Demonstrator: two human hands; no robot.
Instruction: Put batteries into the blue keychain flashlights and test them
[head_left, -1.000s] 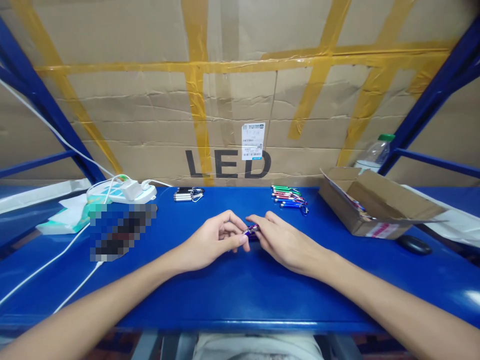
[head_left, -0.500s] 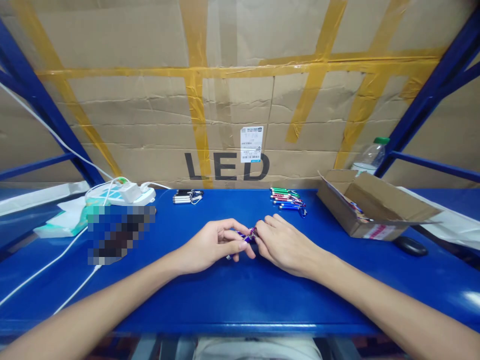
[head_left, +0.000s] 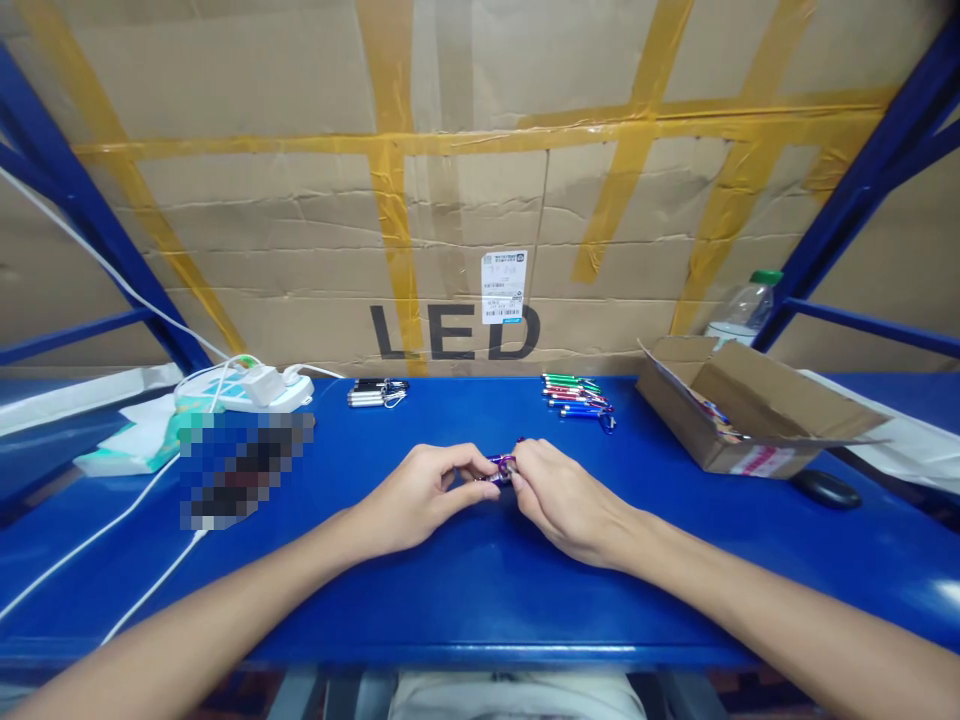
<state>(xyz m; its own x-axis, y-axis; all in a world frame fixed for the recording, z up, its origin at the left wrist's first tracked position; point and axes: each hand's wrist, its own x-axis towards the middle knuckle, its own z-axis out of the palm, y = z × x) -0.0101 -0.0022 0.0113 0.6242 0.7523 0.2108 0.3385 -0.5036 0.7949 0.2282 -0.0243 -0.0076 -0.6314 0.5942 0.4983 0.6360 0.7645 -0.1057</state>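
Note:
My left hand [head_left: 420, 498] and my right hand [head_left: 574, 500] meet near the middle of the blue table [head_left: 480, 600]. Between them is a small shiny purple item [head_left: 504, 466], partly hidden by my fingers. The thumb and fingers of my left hand pinch its left end. My right hand is curled closed round its right side. Farther back lie black and silver pens [head_left: 375, 392] on the left, and a row of green, red and blue pens [head_left: 577, 398] on the right.
An open cardboard box [head_left: 697, 430] with small items inside stands at the right, a black mouse [head_left: 826, 489] beside it and a bottle [head_left: 750, 305] behind. At the left are a power strip [head_left: 247, 386], tissues [head_left: 135, 440], white cables and a blurred dark object [head_left: 247, 470].
The purple item has turned from slanting to nearly level between my hands. My left fingers have drawn closer together, and my right hand has shifted slightly.

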